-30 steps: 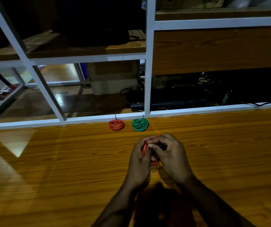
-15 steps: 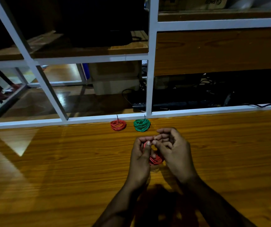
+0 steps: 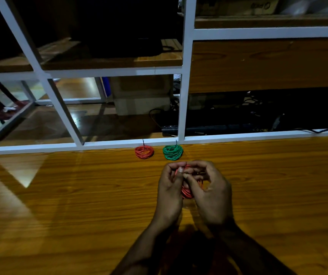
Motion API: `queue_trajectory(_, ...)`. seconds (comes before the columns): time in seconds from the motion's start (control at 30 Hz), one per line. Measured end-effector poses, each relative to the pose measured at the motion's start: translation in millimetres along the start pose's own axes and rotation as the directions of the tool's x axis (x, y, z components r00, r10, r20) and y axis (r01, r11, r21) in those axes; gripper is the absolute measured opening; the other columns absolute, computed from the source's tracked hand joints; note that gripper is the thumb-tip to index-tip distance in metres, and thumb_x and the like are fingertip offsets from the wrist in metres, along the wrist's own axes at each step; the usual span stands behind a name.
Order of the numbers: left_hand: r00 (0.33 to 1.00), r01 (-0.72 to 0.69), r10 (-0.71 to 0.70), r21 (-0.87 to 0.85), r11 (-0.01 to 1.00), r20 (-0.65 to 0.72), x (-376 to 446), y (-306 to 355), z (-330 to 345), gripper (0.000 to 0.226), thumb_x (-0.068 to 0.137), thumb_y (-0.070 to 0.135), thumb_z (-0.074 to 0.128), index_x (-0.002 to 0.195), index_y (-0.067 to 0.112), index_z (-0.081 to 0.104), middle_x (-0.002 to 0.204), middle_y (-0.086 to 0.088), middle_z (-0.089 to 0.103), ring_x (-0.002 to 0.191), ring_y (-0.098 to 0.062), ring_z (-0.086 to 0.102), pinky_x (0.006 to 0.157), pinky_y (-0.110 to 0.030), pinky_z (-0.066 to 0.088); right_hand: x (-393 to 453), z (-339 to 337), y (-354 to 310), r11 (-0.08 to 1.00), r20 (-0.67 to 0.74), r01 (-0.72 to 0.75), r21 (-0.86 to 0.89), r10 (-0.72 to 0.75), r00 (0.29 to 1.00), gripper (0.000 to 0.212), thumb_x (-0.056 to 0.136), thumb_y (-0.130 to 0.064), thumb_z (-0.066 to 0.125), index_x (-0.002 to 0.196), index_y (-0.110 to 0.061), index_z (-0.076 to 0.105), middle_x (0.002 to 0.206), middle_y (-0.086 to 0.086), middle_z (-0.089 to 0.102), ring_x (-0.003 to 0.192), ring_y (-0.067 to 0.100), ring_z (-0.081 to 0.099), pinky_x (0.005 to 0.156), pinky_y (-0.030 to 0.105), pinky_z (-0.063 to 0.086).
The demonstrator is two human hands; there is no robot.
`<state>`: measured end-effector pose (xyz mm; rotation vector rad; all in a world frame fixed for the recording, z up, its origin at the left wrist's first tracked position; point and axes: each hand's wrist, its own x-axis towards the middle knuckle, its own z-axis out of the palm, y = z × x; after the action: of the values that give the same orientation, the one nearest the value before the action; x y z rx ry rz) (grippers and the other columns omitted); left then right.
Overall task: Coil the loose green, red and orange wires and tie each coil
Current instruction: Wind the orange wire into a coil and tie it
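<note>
A: Nearest the camera, what are your hands doing?

B: Your left hand (image 3: 169,187) and right hand (image 3: 210,191) meet above the wooden surface (image 3: 60,215), fingers curled. Both grip a small red-orange coil (image 3: 187,192) held between them; your left thumb and forefinger pinch its top edge. Most of the coil is hidden behind the fingers, so I cannot tell whether it is tied.

A: Beyond the hands?

B: Two finished coils lie flat on the surface near its far edge, side by side but apart: an orange-red coil (image 3: 144,152) on the left and a green coil (image 3: 173,152) on the right. A short dark tie end sticks up from each.

A: Farther still?

B: A white metal frame (image 3: 183,76) runs along the edge, with wooden shelves (image 3: 107,64) and dark cables (image 3: 238,108) behind.
</note>
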<state>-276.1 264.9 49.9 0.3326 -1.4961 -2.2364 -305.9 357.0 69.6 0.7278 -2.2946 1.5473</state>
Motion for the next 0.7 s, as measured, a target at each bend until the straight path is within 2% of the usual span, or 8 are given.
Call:
queue_trajectory(0.2,0.999,-0.035,0.035,0.015,0.999,-0.004,-1,0,2,0.024,0.105,0.016,0.046,0.120,0.004,0.059,0.116,-0.015,0.069,0.111,-0.034,0.067,0.092,-0.044,0.055,3,-1,-3,0.993,-0.065,-0.043,0.111,0.050,0.997,0.045,0.084,-0.006,0.076,0.116,-0.030,0.056,0.103,-0.024,0.064,0.096,-0.009,0.066,0.076,0.007,0.053)
queue_trajectory(0.3,0.999,-0.041,0.041,-0.014,0.999,-0.006,-1,2,3,0.025,0.104,0.015,0.045,0.120,0.000,0.058,0.116,-0.019,0.069,0.110,-0.036,0.067,0.091,-0.042,0.056,3,0,-4,0.990,-0.063,-0.054,0.134,0.063,0.996,0.045,0.085,-0.005,0.075,0.118,-0.028,0.057,0.107,-0.019,0.066,0.096,-0.006,0.068,0.077,0.012,0.057)
queue_trajectory(0.53,0.998,-0.054,0.056,0.046,0.997,-0.033,-2,7,6,0.019,0.103,0.017,0.050,0.115,0.011,0.064,0.115,-0.010,0.071,0.113,-0.028,0.067,0.098,-0.051,0.055,4,-1,-8,0.956,-0.086,-0.107,0.274,0.135,0.987,0.055,0.086,-0.001,0.072,0.130,-0.026,0.051,0.111,-0.010,0.068,0.096,0.003,0.069,0.081,0.019,0.058)
queue_trajectory(0.7,0.994,-0.088,0.089,0.023,0.996,-0.063,-3,10,12,0.019,0.103,0.012,0.052,0.116,0.009,0.065,0.117,-0.008,0.071,0.114,-0.025,0.067,0.095,-0.039,0.056,10,-4,-11,0.908,-0.118,-0.120,0.402,0.181,0.976,0.056,0.081,0.001,0.076,0.126,-0.018,0.049,0.101,-0.003,0.067,0.094,0.012,0.070,0.080,0.023,0.057)
